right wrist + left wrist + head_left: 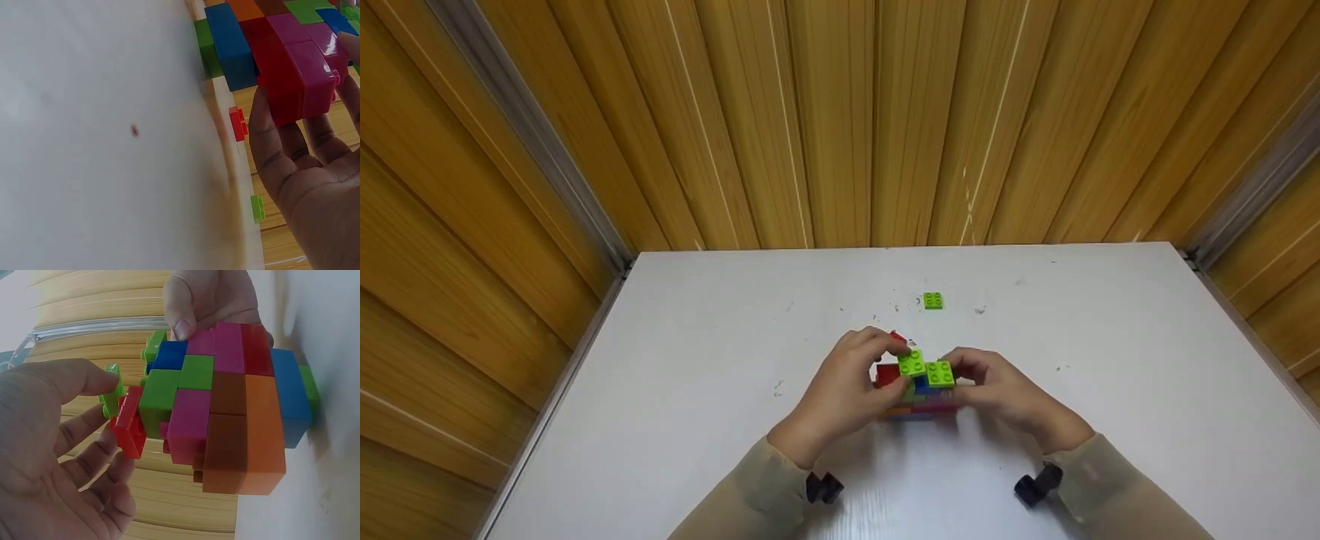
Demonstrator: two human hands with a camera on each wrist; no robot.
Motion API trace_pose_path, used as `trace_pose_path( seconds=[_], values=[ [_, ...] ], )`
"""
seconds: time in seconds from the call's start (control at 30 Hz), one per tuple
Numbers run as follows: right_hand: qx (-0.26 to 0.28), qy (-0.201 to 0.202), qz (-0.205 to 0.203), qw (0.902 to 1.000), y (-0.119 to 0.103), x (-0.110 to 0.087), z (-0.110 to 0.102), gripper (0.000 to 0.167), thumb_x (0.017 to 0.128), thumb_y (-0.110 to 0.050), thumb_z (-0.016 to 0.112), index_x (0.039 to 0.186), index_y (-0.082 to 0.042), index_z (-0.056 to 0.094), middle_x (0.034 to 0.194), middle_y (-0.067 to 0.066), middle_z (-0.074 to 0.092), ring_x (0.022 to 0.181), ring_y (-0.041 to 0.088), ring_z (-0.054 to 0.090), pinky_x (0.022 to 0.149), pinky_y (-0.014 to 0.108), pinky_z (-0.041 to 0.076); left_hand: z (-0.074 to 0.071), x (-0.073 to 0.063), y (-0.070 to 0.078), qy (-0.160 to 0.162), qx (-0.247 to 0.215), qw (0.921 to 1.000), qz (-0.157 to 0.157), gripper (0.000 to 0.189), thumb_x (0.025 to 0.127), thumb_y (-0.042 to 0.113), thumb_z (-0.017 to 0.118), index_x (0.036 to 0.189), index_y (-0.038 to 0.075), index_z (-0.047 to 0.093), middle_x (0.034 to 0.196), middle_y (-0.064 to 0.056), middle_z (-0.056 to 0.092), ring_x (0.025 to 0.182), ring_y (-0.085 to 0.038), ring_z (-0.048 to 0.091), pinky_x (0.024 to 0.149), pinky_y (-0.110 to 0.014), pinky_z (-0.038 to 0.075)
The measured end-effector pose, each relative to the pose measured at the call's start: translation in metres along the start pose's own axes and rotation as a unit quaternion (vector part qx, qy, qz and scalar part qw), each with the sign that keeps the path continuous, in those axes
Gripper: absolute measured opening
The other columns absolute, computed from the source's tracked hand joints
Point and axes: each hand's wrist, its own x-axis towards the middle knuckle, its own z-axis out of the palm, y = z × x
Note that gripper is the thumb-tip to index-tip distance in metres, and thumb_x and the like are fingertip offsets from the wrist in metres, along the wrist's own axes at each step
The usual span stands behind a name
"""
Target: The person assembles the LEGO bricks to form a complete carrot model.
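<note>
A stacked block of toy building bricks in brown, orange, pink, green, red and blue stands upright on the white table. My left hand pinches a thin lime-green brick between thumb and forefinger, above the stack's left part. Just under it in the left wrist view is a red brick at the stack's top; whether the two touch, I cannot tell. A second lime-green brick sits on top at the right. Gripping the stack's right end is my right hand, fingers curled round the red and pink bricks.
Beyond the hands, a loose lime-green brick lies on the white table. A small red brick lies behind the stack. Wood-patterned panels border the table's back and sides.
</note>
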Motion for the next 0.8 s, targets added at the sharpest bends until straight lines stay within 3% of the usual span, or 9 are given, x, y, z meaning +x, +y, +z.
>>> trace_pose_path(
  seconds=[0.13, 0.5, 0.8],
  values=[
    [-0.009, 0.002, -0.004, 1.0000, 0.0003, 0.0006, 0.0010, 0.024, 0.101, -0.006, 0.077, 0.126, -0.003, 0.076, 0.123, -0.009, 0.080, 0.118, 0.013, 0.070, 0.106, 0.026, 0.052, 0.0008, 0.0009, -0.0008, -0.010, -0.006, 0.9999, -0.006, 0.032, 0.102, 0.027, 0.085, 0.132, 0.025, 0.077, 0.136, 0.012, 0.073, 0.127, -0.018, 0.060, 0.109, -0.041, 0.063],
    [-0.010, 0.005, 0.007, 0.9999, 0.0004, 0.0009, 0.0030, 0.025, 0.102, -0.006, 0.075, 0.127, -0.006, 0.076, 0.124, -0.007, 0.080, 0.118, 0.014, 0.071, 0.108, 0.030, 0.052, 0.0030, 0.0027, -0.0050, -0.012, 0.013, 0.9998, 0.002, 0.030, 0.099, 0.020, 0.085, 0.128, 0.022, 0.079, 0.133, 0.009, 0.076, 0.121, -0.015, 0.059, 0.098, -0.027, 0.056],
    [-0.023, 0.029, 0.030, 0.9989, -0.0017, 0.0016, 0.0078, 0.024, 0.103, -0.013, 0.079, 0.126, -0.007, 0.075, 0.126, -0.007, 0.078, 0.121, 0.017, 0.069, 0.108, 0.032, 0.050, 0.0030, 0.0048, -0.0069, -0.022, -0.016, 0.9994, -0.020, 0.029, 0.099, 0.023, 0.085, 0.127, 0.022, 0.080, 0.134, 0.009, 0.074, 0.126, -0.017, 0.058, 0.101, -0.026, 0.058]
  ],
)
